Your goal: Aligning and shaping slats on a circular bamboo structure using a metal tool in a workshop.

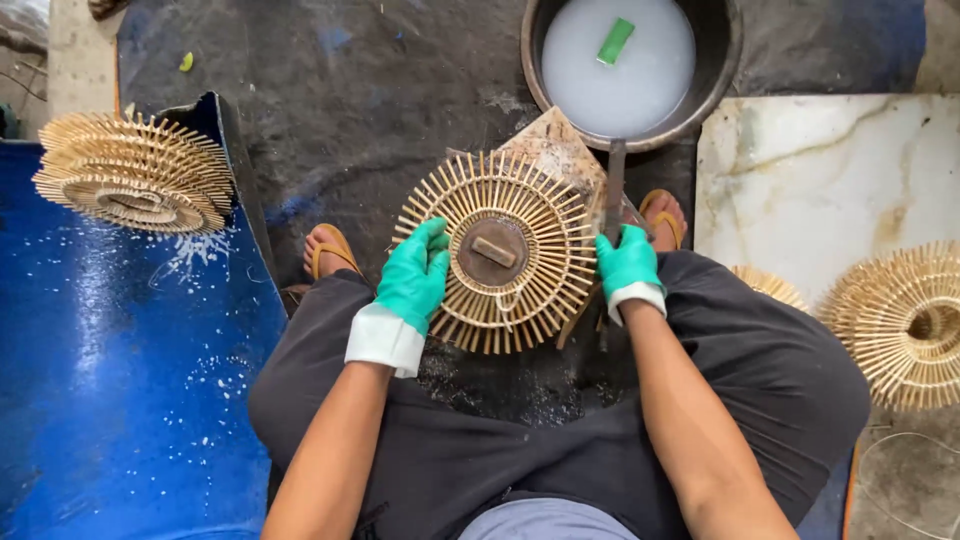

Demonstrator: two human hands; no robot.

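The left hand (415, 280) held the bamboo disc (500, 250) by its rim, upright on a wooden block (560, 150) between the feet. The right hand (627, 262) gripped a dark tool (614, 190) at the disc's edge. Finished discs (135, 172) lay stacked left; others (900, 320) lay right.

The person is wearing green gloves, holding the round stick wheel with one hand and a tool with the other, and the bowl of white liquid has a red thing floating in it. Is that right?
Nearly. In the head view the floating piece in the bowl of white liquid is green, not red. The rest holds: the green-gloved left hand grips the round stick wheel, and the right hand holds a tool.
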